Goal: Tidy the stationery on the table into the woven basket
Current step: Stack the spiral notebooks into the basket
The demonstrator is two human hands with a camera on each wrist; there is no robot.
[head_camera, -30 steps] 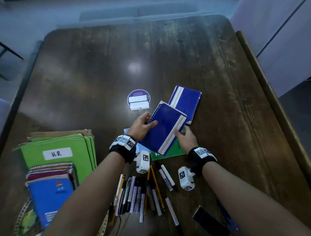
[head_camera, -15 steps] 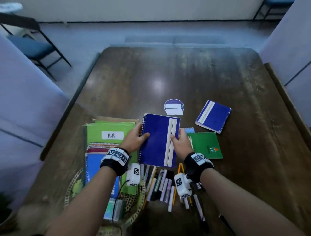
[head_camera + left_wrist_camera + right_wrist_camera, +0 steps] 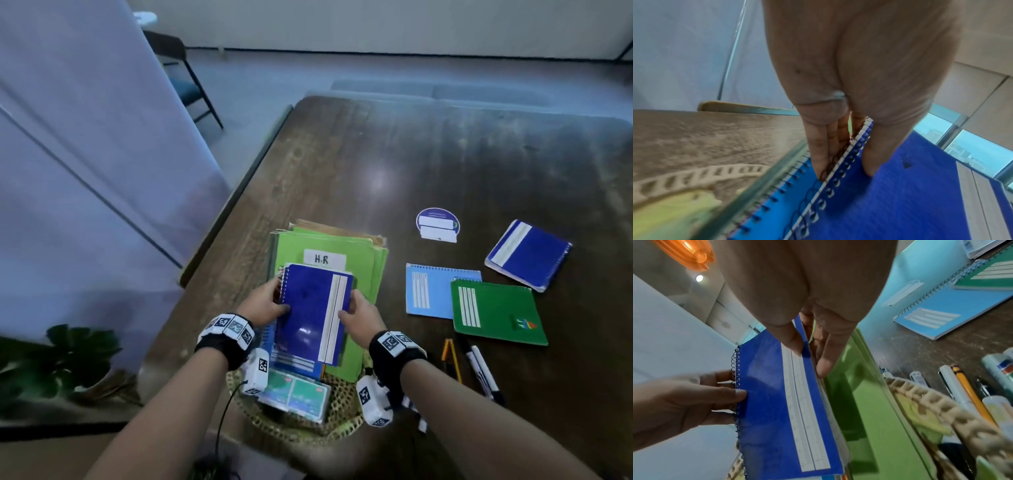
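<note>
Both hands hold one dark blue spiral notebook (image 3: 313, 313) above the stack in the woven basket (image 3: 337, 407). Left hand (image 3: 262, 303) grips the coil edge, thumb on the cover and fingers underneath against the wire binding; the left wrist view shows the thumb (image 3: 877, 155) flat on the blue cover and the fingers (image 3: 823, 151) under the spiral. Right hand (image 3: 363, 317) pinches the opposite long edge beside the white stripe, thumb on top, fingers below, as the right wrist view confirms. Whether the notebook rests on the pile or sits slightly clear of it cannot be told. Under it: a lighter blue spiral notebook (image 3: 294, 361), then green folders (image 3: 363, 253), the top one labelled "H.R", with a brown folder edge behind them. The folders overhang the basket's far rim. A clear-wrapped green and white pack (image 3: 296, 395) lies at the basket's near side. Still on the table (image 3: 445, 154), right of the basket: a light blue notebook (image 3: 428, 291) partly covered by a green notebook (image 3: 496, 313), a second dark blue notebook (image 3: 529, 255) farther right, a round blue and white card (image 3: 437, 224), a yellow pencil (image 3: 450, 356) and black markers (image 3: 481, 370). The right wrist view shows more pens (image 3: 953, 386) just outside the basket rim.
</note>
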